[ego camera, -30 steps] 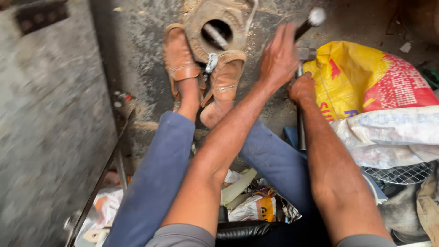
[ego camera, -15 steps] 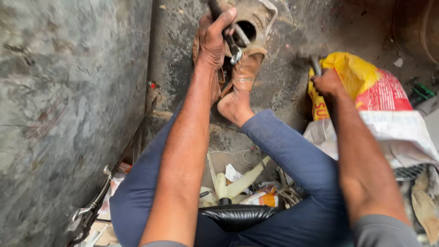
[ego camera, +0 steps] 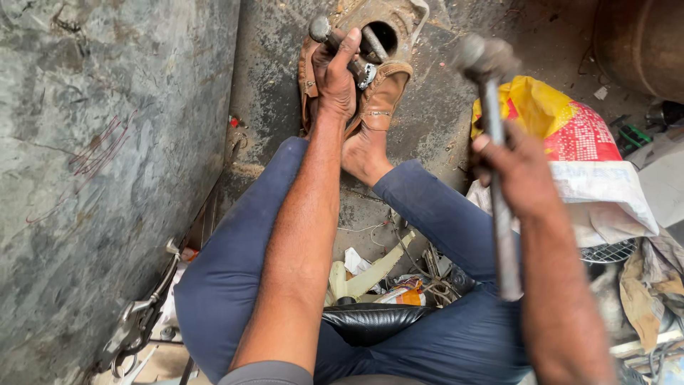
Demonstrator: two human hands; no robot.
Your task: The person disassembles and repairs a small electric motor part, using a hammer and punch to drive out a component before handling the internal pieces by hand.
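Left hand [ego camera: 335,78] grips a metal rod [ego camera: 342,50] set at the round metal housing [ego camera: 388,28] between sandalled feet; right hand [ego camera: 516,171] clenches raised hammer [ego camera: 491,142]

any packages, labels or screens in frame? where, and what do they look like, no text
Yellow and red plastic bag: on the floor at right, beyond the right hand, crumpled, printed.
White sack: lying just in front of that bag, soft, creased.
Orange printed packet: on the floor between the legs, small, crumpled, partly hidden.
No screens or signs in view.
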